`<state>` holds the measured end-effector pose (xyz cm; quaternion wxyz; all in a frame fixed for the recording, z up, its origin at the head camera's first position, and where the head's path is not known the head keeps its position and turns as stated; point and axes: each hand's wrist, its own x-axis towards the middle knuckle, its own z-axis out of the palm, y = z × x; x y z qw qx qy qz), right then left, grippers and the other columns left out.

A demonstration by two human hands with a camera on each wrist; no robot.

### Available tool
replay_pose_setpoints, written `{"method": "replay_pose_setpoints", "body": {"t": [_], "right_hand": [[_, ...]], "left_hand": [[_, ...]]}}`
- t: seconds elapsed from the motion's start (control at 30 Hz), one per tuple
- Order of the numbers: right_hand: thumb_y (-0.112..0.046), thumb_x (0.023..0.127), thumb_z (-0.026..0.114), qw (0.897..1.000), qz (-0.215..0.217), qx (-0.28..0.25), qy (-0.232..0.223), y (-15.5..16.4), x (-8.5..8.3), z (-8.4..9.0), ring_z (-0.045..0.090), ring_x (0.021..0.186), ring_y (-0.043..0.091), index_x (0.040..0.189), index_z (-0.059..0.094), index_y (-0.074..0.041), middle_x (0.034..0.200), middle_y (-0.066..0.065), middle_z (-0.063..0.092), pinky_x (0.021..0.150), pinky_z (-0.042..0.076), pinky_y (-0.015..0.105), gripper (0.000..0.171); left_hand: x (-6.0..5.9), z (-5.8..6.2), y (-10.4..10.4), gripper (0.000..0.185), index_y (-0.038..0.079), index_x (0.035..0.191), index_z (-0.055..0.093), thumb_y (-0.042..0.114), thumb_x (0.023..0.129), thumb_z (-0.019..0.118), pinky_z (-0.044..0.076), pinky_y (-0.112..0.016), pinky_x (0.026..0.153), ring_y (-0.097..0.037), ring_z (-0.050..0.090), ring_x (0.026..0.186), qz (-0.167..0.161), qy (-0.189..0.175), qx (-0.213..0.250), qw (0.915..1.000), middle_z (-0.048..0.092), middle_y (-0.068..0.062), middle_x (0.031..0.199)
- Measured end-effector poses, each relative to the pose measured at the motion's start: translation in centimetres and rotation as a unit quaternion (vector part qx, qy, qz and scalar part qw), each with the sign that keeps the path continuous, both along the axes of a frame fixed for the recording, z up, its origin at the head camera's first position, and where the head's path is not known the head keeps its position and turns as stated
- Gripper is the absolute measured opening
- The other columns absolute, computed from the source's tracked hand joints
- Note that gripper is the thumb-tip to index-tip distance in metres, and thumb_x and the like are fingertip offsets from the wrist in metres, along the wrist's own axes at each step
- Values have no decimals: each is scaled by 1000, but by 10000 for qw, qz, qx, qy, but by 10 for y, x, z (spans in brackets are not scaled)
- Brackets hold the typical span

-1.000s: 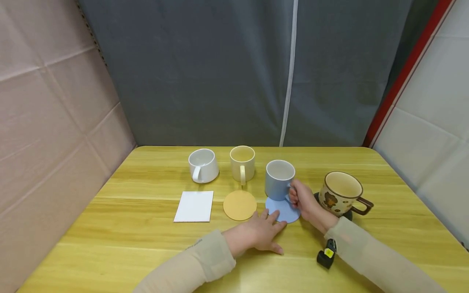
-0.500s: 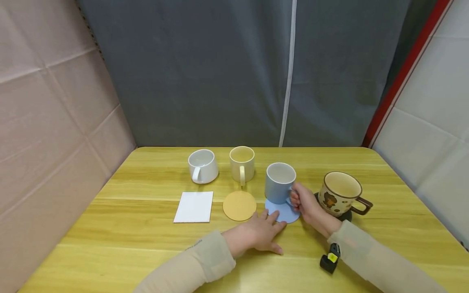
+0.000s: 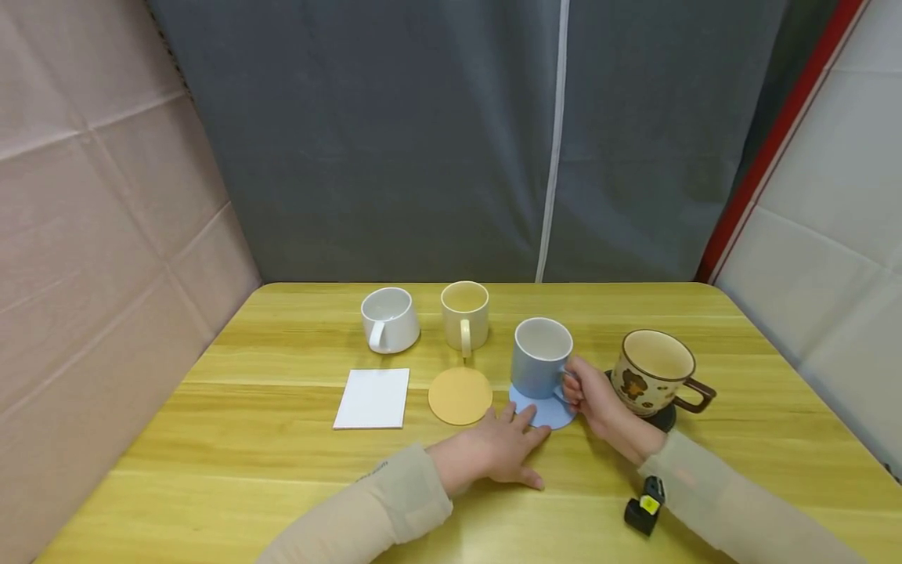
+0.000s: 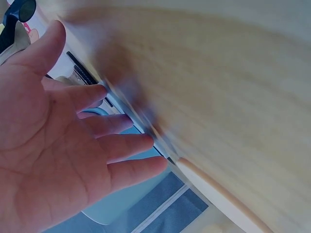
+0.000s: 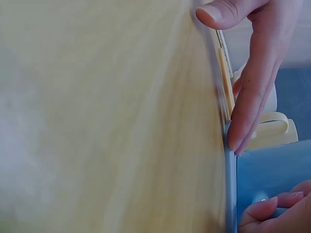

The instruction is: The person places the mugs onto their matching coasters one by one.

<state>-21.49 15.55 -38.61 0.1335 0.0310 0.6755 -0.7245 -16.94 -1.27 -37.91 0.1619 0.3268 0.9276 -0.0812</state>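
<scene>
I am watching the blue mug [image 3: 540, 359] coming down: a second ago it was hanging a little farther back and higher, and now its base is sitting on, or just above, the blue coaster [image 3: 543, 410]; I cannot tell whether it is fully touching. My judgement is that the placing is nearly finished and only the letting go is left.

My right hand [image 3: 590, 395] is curling round the mug's handle on its right side, fingers closed on it. My left hand [image 3: 496, 450] is lying flat with straight fingers, the fingertips [image 3: 527, 419] pressing the near left rim of the blue coaster and holding it in place, as it was before.

The mug and coaster are standing right of the desk's [image 3: 247, 439] middle, between my two hands. Just to the left, the yellow coaster [image 3: 460, 395] and the white square coaster [image 3: 373, 398] are lying bare, with the cream mug [image 3: 465, 315] and white mug [image 3: 389, 318] behind them towards the far edge. The bear mug [image 3: 655, 381] is sitting on a dark coaster [image 3: 665, 416] towards the right edge.
</scene>
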Motion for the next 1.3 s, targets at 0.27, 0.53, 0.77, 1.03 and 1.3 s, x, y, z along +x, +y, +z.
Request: {"method": "replay_pose_setpoints", "body": {"t": [0.27, 0.53, 0.77, 1.03, 1.3], "right_hand": [[-14, 86, 32, 9999, 94, 23, 53, 3, 4, -1, 29, 49, 10, 51, 28, -16, 48, -5, 28, 54, 26, 27, 35], [-14, 86, 31, 9998, 187, -14, 115, 5, 7, -2, 29, 49, 10, 51, 27, -16, 48, -5, 28, 53, 26, 26, 35], [-13, 85, 32, 9996, 229, -23, 143, 5, 11, -2, 30, 49, 10, 51, 27, -16, 48, -5, 29, 54, 27, 26, 35], [-13, 86, 30, 9992, 343, -30, 219, 8, 17, -2, 29, 49, 11, 50, 27, -16, 48, -5, 28, 53, 26, 26, 36], [-13, 86, 30, 9988, 430, -6, 249, 10, 21, -2, 30, 49, 11, 51, 27, -16, 48, -5, 28, 54, 27, 26, 36]], "left_hand": [[0, -1, -1, 75, 32, 143, 28, 64, 79, 51, 29, -46, 105, -27, 22, 137, -27, 4, 72, 10000, 19, 0, 152], [1, 2, -3, 73, 30, 142, 32, 63, 80, 52, 29, -44, 106, -26, 24, 136, 6, -15, 276, 9996, 23, -4, 150], [1, 4, -5, 72, 30, 141, 34, 62, 80, 52, 28, -43, 107, -26, 27, 135, 129, -57, 396, 9991, 27, -12, 148], [4, 6, -6, 72, 31, 141, 33, 63, 79, 52, 26, -43, 108, -28, 28, 135, 222, 76, 189, 9995, 27, -12, 148], [5, 4, -7, 73, 33, 142, 31, 66, 79, 48, 26, -42, 107, -30, 28, 134, 123, 312, -85, 9994, 27, -12, 148]]}}
